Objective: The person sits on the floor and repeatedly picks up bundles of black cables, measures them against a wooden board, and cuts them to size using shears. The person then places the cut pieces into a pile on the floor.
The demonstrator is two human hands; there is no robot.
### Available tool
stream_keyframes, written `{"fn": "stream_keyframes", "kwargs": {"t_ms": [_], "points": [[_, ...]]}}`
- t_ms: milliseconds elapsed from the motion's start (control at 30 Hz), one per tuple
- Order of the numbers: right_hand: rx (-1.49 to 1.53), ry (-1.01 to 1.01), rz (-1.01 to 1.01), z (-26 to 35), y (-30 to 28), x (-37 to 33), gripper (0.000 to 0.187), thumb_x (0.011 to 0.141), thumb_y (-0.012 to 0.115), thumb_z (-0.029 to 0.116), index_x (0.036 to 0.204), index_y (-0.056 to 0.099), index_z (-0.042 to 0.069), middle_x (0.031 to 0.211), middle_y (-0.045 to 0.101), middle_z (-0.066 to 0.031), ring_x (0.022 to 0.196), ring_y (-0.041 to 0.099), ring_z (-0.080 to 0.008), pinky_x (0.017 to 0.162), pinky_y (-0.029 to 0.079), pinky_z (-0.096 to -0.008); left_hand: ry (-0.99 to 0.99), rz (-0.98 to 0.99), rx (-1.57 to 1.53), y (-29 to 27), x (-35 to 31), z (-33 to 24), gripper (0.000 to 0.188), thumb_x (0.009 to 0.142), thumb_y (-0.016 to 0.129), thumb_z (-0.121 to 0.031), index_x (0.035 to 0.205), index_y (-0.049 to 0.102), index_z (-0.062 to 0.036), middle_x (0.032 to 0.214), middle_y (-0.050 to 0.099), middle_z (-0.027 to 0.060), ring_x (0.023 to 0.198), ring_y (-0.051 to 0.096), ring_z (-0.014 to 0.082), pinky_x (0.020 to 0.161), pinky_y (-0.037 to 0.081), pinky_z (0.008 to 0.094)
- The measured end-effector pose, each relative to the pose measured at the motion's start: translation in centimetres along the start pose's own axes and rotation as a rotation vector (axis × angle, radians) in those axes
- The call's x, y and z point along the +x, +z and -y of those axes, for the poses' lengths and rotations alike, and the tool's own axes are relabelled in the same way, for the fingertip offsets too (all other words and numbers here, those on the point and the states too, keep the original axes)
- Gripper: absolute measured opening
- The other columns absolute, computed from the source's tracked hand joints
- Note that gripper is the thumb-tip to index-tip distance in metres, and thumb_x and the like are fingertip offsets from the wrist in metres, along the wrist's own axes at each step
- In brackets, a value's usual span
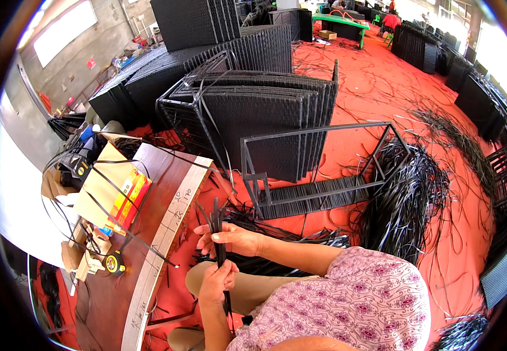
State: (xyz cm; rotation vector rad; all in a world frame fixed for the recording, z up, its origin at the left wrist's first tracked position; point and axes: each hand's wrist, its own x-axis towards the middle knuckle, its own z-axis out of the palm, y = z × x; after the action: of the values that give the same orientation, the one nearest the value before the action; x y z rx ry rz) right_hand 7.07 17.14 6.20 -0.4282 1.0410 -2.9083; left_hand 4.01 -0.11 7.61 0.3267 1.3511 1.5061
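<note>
My right hand point(233, 238) and my left hand point(217, 285) both grip a thin bundle of black plastic weaving strips point(216, 213). The bundle stands nearly upright in front of my lap. The right hand closes on it higher up, the left hand just below. The strip ends stick up above the right hand and hang down below the left. More loose black strips point(283, 234) lie on the red floor just beyond my hands.
A wooden workboard point(166, 175) on my left carries a yellow tape measure point(115, 263) and a cardboard sheet with a yellow-red box point(126, 199). Ahead stand a bare black metal frame point(318, 131) and stacked woven black panels point(265, 111). A strip pile point(408, 199) lies right.
</note>
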Motion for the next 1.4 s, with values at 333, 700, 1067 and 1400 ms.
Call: {"fn": "stream_keyframes", "kwargs": {"t_ms": [333,700,1067,1400], "points": [[0.151,0.056,0.079,0.0,1.6,1.6,0.045,0.094,0.053,0.028,0.131,0.044,0.004,0.111,0.058,-0.0106,0.102,0.057,-0.0217,0.09,0.047,-0.0368,0.053,0.12,-0.244,-1.0,-0.2,-0.6,0.031,0.095,0.051,-0.03,0.082,0.052,-0.0025,0.049,0.028,-0.005,0.037,0.024,0.0056,0.039,0.02,0.0232],[0.034,0.166,0.135,-3.9,5.5,3.6,0.038,0.093,0.055,0.027,0.123,0.049,0.004,0.104,0.061,-0.0096,0.094,0.06,-0.0207,0.088,0.048,-0.0352,0.219,0.299,-0.515,-3.9,-4.9,1.0,0.032,0.095,0.05,-0.034,0.081,0.051,-0.0046,0.049,0.028,-0.0058,0.037,0.022,0.005,0.04,0.019,0.0233],[0.332,0.283,0.205,-7.4,8.0,5.4,0.026,0.09,0.061,0.027,0.107,0.056,0.009,0.091,0.059,-0.0041,0.084,0.061,-0.0221,0.077,0.051,-0.0379,0.308,0.331,-0.543,-5.6,-7.8,2.1,0.032,0.098,0.043,-0.034,0.08,0.05,-0.0088,0.048,0.028,-0.008,0.034,0.019,0.0033,0.037,0.02,0.0222],[0.256,0.237,0.126,-5.6,8.6,3.9,0.021,0.091,0.06,0.024,0.103,0.056,0.007,0.08,0.056,-0.0034,0.075,0.062,-0.0211,0.071,0.052,-0.0339,0.255,0.388,-0.583,-4.0,-7.1,2.1,0.03,0.098,0.044,-0.032,0.082,0.049,-0.0072,0.05,0.029,-0.0069,0.036,0.02,0.004,0.04,0.019,0.0227]]}}
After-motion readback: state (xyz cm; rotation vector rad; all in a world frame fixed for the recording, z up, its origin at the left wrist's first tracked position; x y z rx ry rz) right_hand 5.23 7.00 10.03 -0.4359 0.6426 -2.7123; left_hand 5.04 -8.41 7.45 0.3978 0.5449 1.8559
